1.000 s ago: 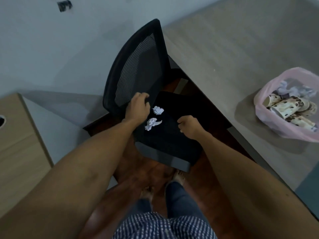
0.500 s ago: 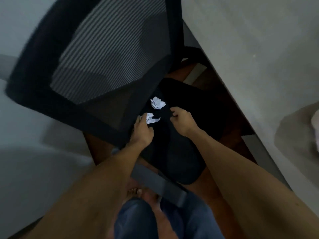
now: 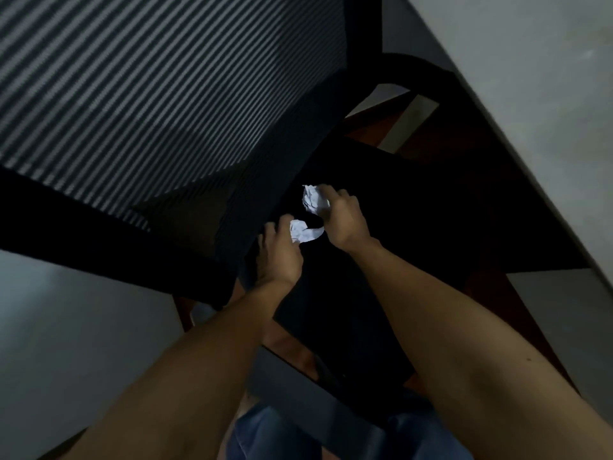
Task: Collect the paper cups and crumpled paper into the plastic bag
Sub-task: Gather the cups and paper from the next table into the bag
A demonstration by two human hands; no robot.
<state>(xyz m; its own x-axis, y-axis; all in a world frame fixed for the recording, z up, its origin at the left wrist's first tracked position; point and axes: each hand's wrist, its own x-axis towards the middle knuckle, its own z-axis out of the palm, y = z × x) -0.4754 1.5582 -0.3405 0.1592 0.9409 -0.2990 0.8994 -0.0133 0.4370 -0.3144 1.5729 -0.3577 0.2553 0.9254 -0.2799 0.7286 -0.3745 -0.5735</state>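
Two white crumpled paper balls lie on the black chair seat point(image 3: 414, 227). My left hand point(image 3: 278, 254) closes its fingers on the nearer crumpled paper point(image 3: 303, 230). My right hand point(image 3: 341, 217) curls over the farther crumpled paper point(image 3: 311, 197), fingers wrapped on its right side. The plastic bag and the paper cups are out of view.
The chair's mesh backrest point(image 3: 149, 94) fills the upper left, close to my head. A grey desk top point(image 3: 530, 78) runs along the right, its edge above the seat. Reddish floor point(image 3: 497, 293) and my jeans point(image 3: 265, 433) show below.
My head has dropped closer to the chair and the bag has left the view. Both hands reached forward; the left hand closed on the near paper, the right reached the far one.
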